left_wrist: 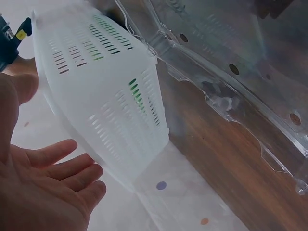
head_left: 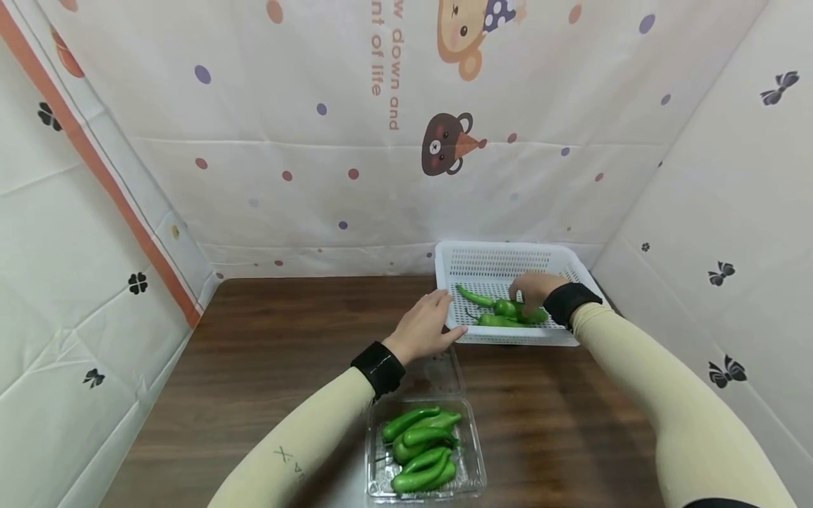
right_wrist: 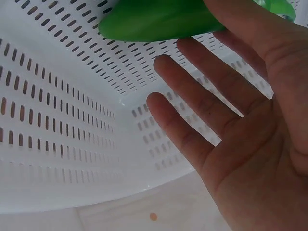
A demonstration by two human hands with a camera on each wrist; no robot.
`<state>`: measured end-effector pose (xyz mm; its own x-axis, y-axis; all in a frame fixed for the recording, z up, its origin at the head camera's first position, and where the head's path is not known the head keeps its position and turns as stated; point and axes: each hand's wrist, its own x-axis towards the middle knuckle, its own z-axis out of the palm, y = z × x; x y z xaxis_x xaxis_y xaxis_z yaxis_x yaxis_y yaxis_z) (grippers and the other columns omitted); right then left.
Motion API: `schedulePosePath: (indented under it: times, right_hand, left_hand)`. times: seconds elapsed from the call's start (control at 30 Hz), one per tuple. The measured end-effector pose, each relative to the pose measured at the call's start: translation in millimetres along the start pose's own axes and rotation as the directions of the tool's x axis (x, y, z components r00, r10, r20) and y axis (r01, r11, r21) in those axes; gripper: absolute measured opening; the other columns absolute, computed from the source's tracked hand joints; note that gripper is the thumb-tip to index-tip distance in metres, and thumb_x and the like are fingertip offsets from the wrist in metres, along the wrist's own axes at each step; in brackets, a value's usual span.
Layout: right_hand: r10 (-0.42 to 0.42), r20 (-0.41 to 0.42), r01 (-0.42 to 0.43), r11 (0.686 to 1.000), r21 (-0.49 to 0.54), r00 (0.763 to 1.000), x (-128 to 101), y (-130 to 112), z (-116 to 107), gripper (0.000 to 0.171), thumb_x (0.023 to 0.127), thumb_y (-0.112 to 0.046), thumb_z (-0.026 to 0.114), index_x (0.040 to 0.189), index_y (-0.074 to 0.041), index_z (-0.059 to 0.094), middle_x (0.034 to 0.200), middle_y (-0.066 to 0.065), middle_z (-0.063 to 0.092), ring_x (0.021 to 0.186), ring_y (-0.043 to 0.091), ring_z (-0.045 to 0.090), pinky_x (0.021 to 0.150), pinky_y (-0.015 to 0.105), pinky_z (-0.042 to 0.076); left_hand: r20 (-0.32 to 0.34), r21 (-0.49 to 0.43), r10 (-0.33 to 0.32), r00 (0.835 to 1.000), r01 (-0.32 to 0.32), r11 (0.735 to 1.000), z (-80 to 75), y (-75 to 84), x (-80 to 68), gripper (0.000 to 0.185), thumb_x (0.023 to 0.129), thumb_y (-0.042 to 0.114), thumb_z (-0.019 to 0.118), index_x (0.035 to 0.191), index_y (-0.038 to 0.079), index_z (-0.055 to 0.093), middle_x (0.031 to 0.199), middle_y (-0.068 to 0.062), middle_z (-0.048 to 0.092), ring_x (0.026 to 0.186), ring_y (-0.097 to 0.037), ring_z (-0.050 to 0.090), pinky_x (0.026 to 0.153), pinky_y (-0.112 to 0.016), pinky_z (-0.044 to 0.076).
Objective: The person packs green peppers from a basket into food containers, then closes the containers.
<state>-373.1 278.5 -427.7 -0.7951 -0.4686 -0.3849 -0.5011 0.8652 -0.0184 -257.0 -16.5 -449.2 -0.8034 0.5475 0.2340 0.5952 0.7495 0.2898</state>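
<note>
I see one white perforated basket standing at the far right corner of the brown table, up against the patterned backdrop. My right hand is inside the basket, over the green peppers lying there; I count three of them, close together near the basket's front wall. From the right wrist view the fingers are straight and spread, and one pepper sits just at the fingertips; the hand is released and grips nothing that I can see. My left hand lies at the basket's front left corner, fingers straight against its outer wall; the left wrist view shows the palm open and relaxed beside the slotted wall, holding nothing. Near the front edge of the table, in the middle, sits one clear plastic clamshell tray with its lid folded back toward the basket. It holds a heap of more green peppers, about six, though they overlap too much for a firm count.
</note>
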Motion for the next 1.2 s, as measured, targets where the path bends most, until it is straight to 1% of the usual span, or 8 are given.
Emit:
schedulePosePath:
  times: [0.1, 0.23, 0.33, 0.47, 0.67, 0.83, 0.93, 1.2]
  right_hand:
    - [0.0, -0.003, 0.0, 1.0, -0.027, 1.0, 1, 1, 4, 0.035, 0.077, -0.002, 0.083, 0.111, -0.007, 0.075, 0.11, 0.011, 0.07, 0.089, 0.023, 0.064, 0.081, 0.042, 0.058]
    - [-0.011, -0.027, 0.01, 0.999, -0.047, 1.0, 0, -1, 6, 0.034, 0.076, -0.001, 0.085, 0.108, -0.007, 0.075, 0.108, 0.009, 0.07, 0.093, 0.025, 0.064, 0.082, 0.045, 0.058]
    - [-0.025, -0.04, 0.022, 0.998, -0.065, 0.999, -2, -5, 6, 0.035, 0.075, -0.001, 0.086, 0.108, -0.006, 0.075, 0.108, 0.01, 0.071, 0.096, 0.028, 0.066, 0.082, 0.045, 0.058]
    - [-0.035, -0.029, 0.032, 0.996, -0.089, 0.999, -5, -10, 6, 0.036, 0.079, -0.001, 0.086, 0.112, -0.006, 0.074, 0.111, 0.011, 0.072, 0.101, 0.03, 0.067, 0.084, 0.045, 0.059]
    - [-0.046, -0.021, 0.044, 0.995, -0.09, 0.999, -8, -18, 6, 0.035, 0.078, 0.003, 0.085, 0.11, -0.004, 0.073, 0.107, 0.01, 0.072, 0.097, 0.028, 0.067, 0.082, 0.045, 0.059]
    - [-0.048, -0.026, 0.046, 0.995, -0.093, 0.999, -9, -18, 7, 0.035, 0.08, 0.003, 0.084, 0.112, -0.004, 0.072, 0.108, 0.011, 0.071, 0.099, 0.029, 0.067, 0.083, 0.045, 0.059]
    - [-0.057, -0.031, 0.054, 0.994, -0.097, 0.998, -8, -19, 6, 0.033, 0.08, 0.003, 0.084, 0.11, -0.004, 0.073, 0.106, 0.011, 0.071, 0.097, 0.029, 0.067, 0.081, 0.044, 0.059]
    - [-0.057, -0.037, 0.053, 0.994, -0.096, 0.998, -8, -19, 4, 0.032, 0.08, 0.003, 0.083, 0.109, -0.004, 0.073, 0.105, 0.01, 0.071, 0.096, 0.028, 0.066, 0.082, 0.045, 0.058]
  left_hand:
    - [0.006, 0.001, -0.008, 1.0, 0.008, 1.0, 2.4, 0.8, -1.1, 0.068, 0.104, 0.046, 0.059, 0.15, -0.002, 0.047, 0.156, -0.021, 0.044, 0.146, -0.032, 0.041, 0.121, -0.041, 0.035]
    - [0.01, 0.005, -0.017, 1.0, 0.017, 1.0, 4.7, 1.3, -1.7, 0.069, 0.104, 0.048, 0.058, 0.15, -0.002, 0.047, 0.157, -0.02, 0.043, 0.146, -0.031, 0.041, 0.122, -0.041, 0.033]
    - [0.008, 0.014, -0.02, 1.0, 0.02, 1.0, 4.9, 1.6, -1.3, 0.069, 0.103, 0.048, 0.058, 0.149, -0.003, 0.048, 0.156, -0.02, 0.044, 0.147, -0.03, 0.04, 0.123, -0.04, 0.03]
    - [0.0, 0.027, -0.015, 1.0, 0.015, 1.0, 5.1, 1.9, -0.7, 0.069, 0.103, 0.049, 0.058, 0.147, -0.003, 0.05, 0.155, -0.02, 0.045, 0.146, -0.029, 0.041, 0.124, -0.04, 0.028]
    - [-0.003, 0.022, -0.015, 1.0, 0.015, 1.0, 7.4, 1.8, -1.2, 0.069, 0.103, 0.05, 0.058, 0.146, -0.004, 0.051, 0.155, -0.02, 0.046, 0.146, -0.03, 0.042, 0.123, -0.039, 0.031]
    - [0.009, 0.025, -0.022, 1.0, 0.021, 0.999, 7.8, 1.4, -1.8, 0.07, 0.104, 0.051, 0.056, 0.149, -0.002, 0.048, 0.157, -0.02, 0.044, 0.147, -0.03, 0.04, 0.124, -0.039, 0.029]
    - [0.01, 0.02, -0.025, 1.0, 0.024, 1.0, 6.9, 1.3, -2.2, 0.07, 0.104, 0.051, 0.056, 0.149, -0.002, 0.048, 0.157, -0.019, 0.043, 0.148, -0.029, 0.039, 0.124, -0.039, 0.028]
    - [0.001, 0.01, -0.024, 1.0, 0.023, 1.0, 4.9, 0.9, -3.0, 0.07, 0.104, 0.05, 0.057, 0.148, -0.003, 0.049, 0.157, -0.02, 0.043, 0.148, -0.029, 0.039, 0.125, -0.039, 0.027]
